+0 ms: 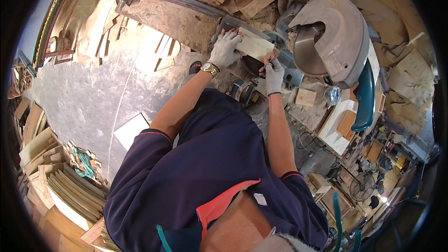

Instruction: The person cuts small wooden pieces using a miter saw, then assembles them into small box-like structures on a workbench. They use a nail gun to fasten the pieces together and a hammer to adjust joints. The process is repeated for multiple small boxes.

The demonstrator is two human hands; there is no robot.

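**Board held at the saw, blade raised**

A chop saw (333, 32) sits far right, head up, so the pale wood board (254, 46) on its table (186, 23) looks uncut. The gloved left hand (225, 49) lies flat, fingers spread on the board's left end; the gloved right hand (274, 73) pinches its near edge.
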